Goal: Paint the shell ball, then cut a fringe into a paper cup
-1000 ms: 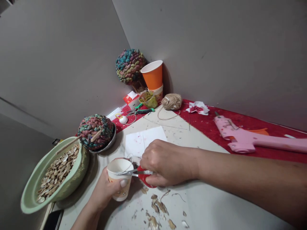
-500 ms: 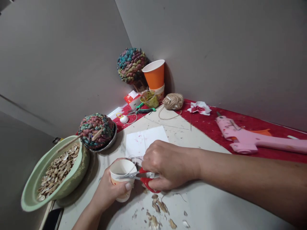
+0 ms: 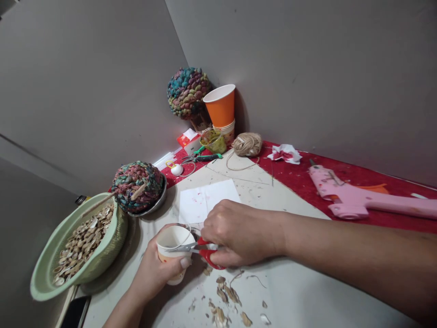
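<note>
My left hand is wrapped round a small white paper cup with an orange print, its thumb across the near side. The cup tilts slightly, mouth up. A thin strip of its rim stands loose at the far right edge. My right hand grips red-handled scissors, fingers in the loops. The blades lie across the cup's rim and reach into its wall. In front of the cup, pistachio-like shell pieces and bits of string are scattered on the pale table.
At left stands a green basket of shells beside a coloured shell-covered ball in a metal bowl. Behind are another such ball, an orange cup, green-handled pliers and twine. A pink glue gun lies right.
The scissor handles have come closer together, and the blades have closed somewhat at the cup's rim. My left hand keeps its hold on the cup.
</note>
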A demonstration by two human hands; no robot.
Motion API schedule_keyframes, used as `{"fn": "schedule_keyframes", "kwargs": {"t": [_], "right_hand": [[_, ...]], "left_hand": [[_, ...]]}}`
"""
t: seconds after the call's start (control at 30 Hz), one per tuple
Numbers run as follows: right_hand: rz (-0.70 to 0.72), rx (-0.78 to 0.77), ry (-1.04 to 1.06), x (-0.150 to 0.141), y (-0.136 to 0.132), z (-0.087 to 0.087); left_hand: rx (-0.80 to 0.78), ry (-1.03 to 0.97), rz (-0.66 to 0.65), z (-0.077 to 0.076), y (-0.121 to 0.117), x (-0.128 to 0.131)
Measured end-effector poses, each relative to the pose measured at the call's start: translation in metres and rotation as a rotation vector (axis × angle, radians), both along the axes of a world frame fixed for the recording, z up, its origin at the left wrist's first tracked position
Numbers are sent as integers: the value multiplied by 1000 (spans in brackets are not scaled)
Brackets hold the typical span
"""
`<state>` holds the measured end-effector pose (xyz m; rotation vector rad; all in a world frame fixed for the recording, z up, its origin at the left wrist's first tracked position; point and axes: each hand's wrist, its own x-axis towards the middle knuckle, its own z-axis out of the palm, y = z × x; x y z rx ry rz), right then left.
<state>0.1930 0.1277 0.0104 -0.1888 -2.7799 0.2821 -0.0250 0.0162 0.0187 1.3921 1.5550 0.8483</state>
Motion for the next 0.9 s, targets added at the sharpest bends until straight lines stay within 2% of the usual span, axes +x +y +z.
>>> {"fn": "schedule_keyframes", "kwargs": {"t": [0.37, 0.63, 0.9], "right_hand": [[27, 32, 142, -1, -2, -6], [-5, 49, 100, -1, -2, -4], [-30, 65, 91, -1, -4, -2]], "left_hand": [[27, 34, 34, 2, -2, 4], [102, 93, 110, 0, -1, 7], [177, 194, 124, -4, -2, 8]]}}
